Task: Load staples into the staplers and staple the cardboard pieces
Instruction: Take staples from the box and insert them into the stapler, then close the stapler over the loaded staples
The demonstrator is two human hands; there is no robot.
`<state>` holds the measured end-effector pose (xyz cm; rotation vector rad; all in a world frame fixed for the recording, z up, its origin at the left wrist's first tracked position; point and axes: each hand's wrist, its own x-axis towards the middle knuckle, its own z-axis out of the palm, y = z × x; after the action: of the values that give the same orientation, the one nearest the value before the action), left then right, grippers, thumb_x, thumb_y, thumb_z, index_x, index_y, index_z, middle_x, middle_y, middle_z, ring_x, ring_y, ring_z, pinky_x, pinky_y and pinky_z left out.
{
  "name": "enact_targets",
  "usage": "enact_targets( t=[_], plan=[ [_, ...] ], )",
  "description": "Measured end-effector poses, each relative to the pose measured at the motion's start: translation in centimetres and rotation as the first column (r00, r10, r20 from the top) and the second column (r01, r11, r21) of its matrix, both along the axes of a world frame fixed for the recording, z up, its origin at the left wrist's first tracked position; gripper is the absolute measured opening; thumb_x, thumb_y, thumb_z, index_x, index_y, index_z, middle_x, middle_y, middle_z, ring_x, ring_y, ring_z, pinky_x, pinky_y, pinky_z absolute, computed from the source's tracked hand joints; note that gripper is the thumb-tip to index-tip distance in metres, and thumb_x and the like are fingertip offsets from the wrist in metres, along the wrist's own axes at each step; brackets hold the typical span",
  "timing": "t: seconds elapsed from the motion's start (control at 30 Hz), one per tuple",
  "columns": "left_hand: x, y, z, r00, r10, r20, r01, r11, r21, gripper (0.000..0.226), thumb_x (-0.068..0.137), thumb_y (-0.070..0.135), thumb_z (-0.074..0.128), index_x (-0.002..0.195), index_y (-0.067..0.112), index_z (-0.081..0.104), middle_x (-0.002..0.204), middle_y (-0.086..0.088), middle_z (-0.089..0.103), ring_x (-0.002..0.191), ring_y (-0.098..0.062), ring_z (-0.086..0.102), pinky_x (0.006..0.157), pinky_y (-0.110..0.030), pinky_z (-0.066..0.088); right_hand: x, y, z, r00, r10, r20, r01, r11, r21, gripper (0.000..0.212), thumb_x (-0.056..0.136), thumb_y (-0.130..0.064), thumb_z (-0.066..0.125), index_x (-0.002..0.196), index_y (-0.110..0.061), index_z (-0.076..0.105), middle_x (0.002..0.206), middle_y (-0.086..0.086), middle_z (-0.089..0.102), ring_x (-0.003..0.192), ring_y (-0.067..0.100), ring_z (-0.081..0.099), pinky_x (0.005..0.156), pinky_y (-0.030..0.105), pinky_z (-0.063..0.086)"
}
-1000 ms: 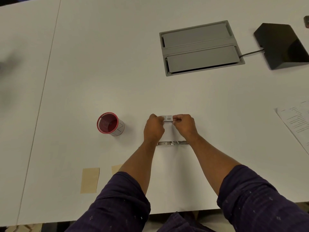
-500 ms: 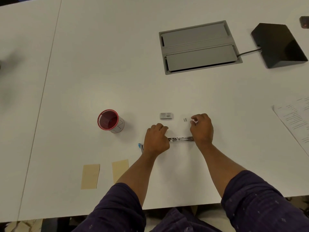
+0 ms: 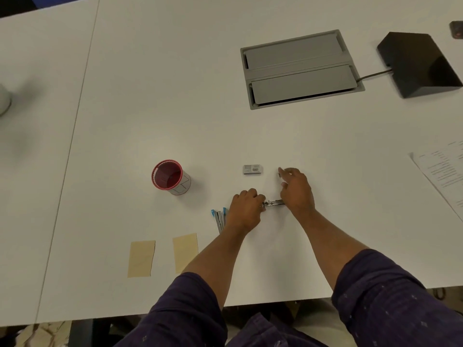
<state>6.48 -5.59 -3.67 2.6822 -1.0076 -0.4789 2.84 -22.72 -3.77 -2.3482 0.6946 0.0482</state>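
Head view. Left hand (image 3: 244, 210), lower centre of the frame: fingers curling around the near end of a metal stapler (image 3: 273, 204) that is lying open on the white table (image 3: 155, 96). Right hand (image 3: 295, 190): fingertips pinching a small staple strip (image 3: 278, 174), just right of the grey staple box (image 3: 252, 169). Second stapler (image 3: 218, 219), blue-tipped, lying left of the left wrist. Two cardboard pieces (image 3: 141, 258) lying lower left. Red pen cup (image 3: 170, 177) standing left of centre.

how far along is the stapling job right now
Early. Done: the staple box is out on the table. In hand: the left hand grips the opened stapler while the right hand reaches toward staples. Left: both cardboard pieces lie separate, unstapled.
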Motion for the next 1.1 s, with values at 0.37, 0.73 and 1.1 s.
enact_targets(
  t=[0.37, 0.73, 1.1],
  plan=[
    [-0.3, 0.7, 0.7, 0.998, -0.068, 0.007, 0.068, 0.997, 0.039, 0.020, 0.085, 0.001, 0.056, 0.102, 0.009, 0.060, 0.097, -0.008, 0.058, 0.086, -0.027, 0.052, 0.070, -0.031, 0.033, 0.5, 0.6, 0.5, 0.985, 0.048, -0.163, -0.073, 0.985, -0.153, 0.033, 0.090, 0.004, 0.049, 0.109, -0.011, 0.072, 0.115, 0.008, 0.066, 0.104, 0.029, 0.064, 0.078, 0.031, 0.046],
    [-0.3, 1.7, 2.1, 0.998, -0.053, 0.038, 0.056, 0.995, -0.085, 0.055, 0.087, 0.005, 0.060, 0.138, 0.021, 0.049, 0.108, -0.002, 0.067, 0.092, -0.026, 0.059, 0.081, -0.037, 0.045, -0.3, 2.0, 2.8, 0.975, -0.149, 0.166, 0.087, 0.940, 0.331, 0.016, 0.085, -0.002, 0.067, 0.097, -0.009, 0.075, 0.091, 0.001, 0.073, 0.077, 0.007, 0.065, 0.072, 0.009, 0.048],
    [0.0, 3.2, 3.0, 0.990, -0.079, 0.116, 0.092, 0.990, -0.104, 0.062, 0.081, -0.002, 0.060, 0.133, 0.027, 0.044, 0.092, -0.003, 0.063, 0.075, -0.025, 0.054, 0.058, -0.031, 0.036, -1.5, 1.5, 3.8, 0.964, -0.208, 0.165, 0.076, 0.812, 0.578, 0.009, 0.083, -0.010, 0.079, 0.091, -0.013, 0.076, 0.080, 0.004, 0.075, 0.070, 0.012, 0.074, 0.065, 0.020, 0.056]
  ],
)
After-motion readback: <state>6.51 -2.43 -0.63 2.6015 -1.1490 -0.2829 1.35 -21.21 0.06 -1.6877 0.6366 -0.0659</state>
